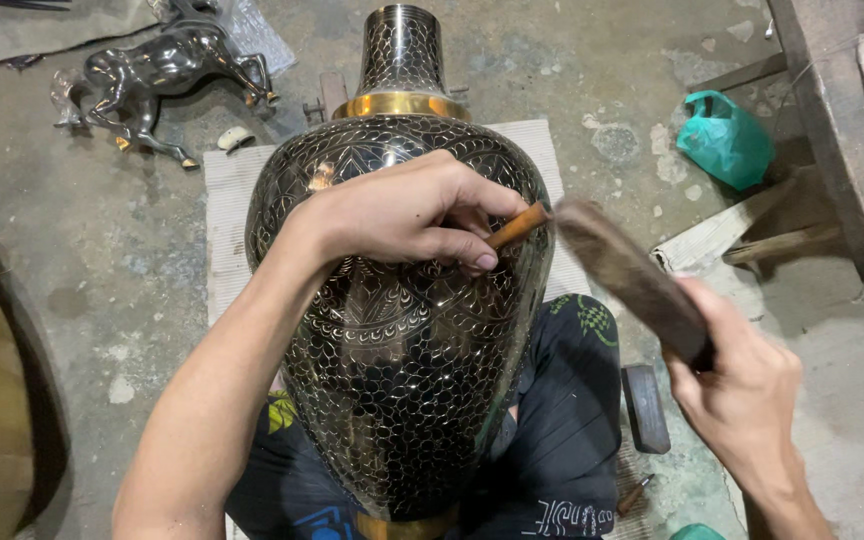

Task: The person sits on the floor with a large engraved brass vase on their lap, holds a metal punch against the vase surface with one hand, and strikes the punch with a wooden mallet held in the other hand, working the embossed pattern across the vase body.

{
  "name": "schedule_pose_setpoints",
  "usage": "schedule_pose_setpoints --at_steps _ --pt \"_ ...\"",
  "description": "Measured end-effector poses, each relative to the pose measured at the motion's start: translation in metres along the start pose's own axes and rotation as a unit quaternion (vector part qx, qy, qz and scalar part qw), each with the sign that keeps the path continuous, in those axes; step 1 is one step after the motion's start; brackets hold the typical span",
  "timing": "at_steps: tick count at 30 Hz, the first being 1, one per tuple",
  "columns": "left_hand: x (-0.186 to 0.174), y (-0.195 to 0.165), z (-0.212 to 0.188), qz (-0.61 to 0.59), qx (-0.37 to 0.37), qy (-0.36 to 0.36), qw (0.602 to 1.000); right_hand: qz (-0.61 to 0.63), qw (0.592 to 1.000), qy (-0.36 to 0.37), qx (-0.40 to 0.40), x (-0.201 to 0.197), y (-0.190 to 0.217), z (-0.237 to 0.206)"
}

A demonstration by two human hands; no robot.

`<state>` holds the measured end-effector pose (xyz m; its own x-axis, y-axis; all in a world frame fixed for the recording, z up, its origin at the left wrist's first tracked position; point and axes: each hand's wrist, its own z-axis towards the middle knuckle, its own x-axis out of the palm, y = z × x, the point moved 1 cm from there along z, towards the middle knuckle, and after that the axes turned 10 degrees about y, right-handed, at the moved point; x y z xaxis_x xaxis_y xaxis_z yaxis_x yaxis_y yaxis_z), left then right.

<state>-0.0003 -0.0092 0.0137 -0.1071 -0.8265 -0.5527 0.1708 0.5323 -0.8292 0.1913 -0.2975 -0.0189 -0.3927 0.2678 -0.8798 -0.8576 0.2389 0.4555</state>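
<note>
Vase (402, 380) base cut off | left hand (402, 215) pinches chisel (518, 226), tip hidden | right hand (742, 375) grips blurred, perhaps wooden, mallet (627, 275)

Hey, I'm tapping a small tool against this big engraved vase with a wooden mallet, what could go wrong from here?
1. The left hand pinches the short chisel close to its struck end, so a stray blow from the mallet in the right hand may hit the fingers.
2. The vase lies on its rounded side across the lap; it might roll and let the chisel skid over the pattern.
</note>
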Motion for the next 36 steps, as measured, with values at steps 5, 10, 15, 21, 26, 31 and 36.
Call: schedule_pose_setpoints --at_steps 5,10,15,21,26,31,36 --pt "-0.001 -0.002 0.002 -0.003 -0.005 0.006 1.000 -0.002 1.000 0.014 0.026 -0.001 -0.003 0.000" --pt "0.004 -0.001 -0.002 -0.027 -0.021 -0.027 0.999 0.008 0.994 0.053 0.091 0.004 -0.008 -0.002" --pt "0.006 0.002 -0.003 -0.024 0.029 -0.052 0.998 -0.105 0.986 0.115 0.058 0.018 -0.016 0.000" --pt "0.006 0.003 -0.001 0.001 0.000 -0.043 0.999 -0.004 0.997 0.052 0.059 0.006 -0.025 0.003" --pt "0.005 0.002 -0.001 0.008 -0.007 -0.032 0.999 -0.095 0.995 0.030 -0.012 -0.014 -0.011 0.008" --pt "0.006 0.001 -0.001 0.007 -0.003 -0.040 0.999 -0.041 0.998 0.038 -0.011 -0.015 -0.002 0.016" --pt "0.004 0.001 -0.002 0.017 -0.009 -0.035 0.999 0.041 0.999 0.023 -0.011 -0.016 -0.003 0.017"
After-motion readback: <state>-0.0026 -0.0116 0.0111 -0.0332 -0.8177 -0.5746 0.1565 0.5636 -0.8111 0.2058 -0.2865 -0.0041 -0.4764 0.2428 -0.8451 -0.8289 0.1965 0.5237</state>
